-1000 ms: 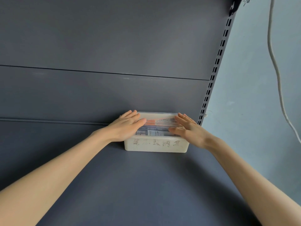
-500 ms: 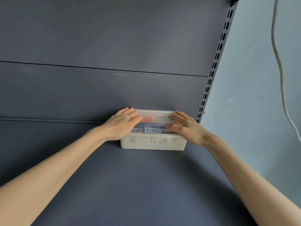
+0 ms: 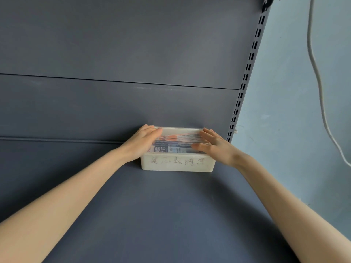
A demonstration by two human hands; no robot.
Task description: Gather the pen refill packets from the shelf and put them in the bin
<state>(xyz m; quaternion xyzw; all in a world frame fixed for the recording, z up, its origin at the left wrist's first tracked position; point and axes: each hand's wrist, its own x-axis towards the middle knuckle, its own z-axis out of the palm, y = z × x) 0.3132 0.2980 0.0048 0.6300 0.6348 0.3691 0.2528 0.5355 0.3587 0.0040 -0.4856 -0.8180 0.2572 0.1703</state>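
Grey back panels [image 3: 114, 44] meet a pale-blue wall [image 3: 284, 95].

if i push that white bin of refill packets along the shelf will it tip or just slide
The bin is low and wide, so it would probably slide rather than tip. The shelf looks smooth and flat, so likely little drag. The packets fill it nearly to the rim, so it may feel heavier than it looks.

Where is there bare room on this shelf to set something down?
Bare shelf lies in front of the bin, and left of it along the back panel. Crowded: the bin, holding packets, left hand and right hand on them.
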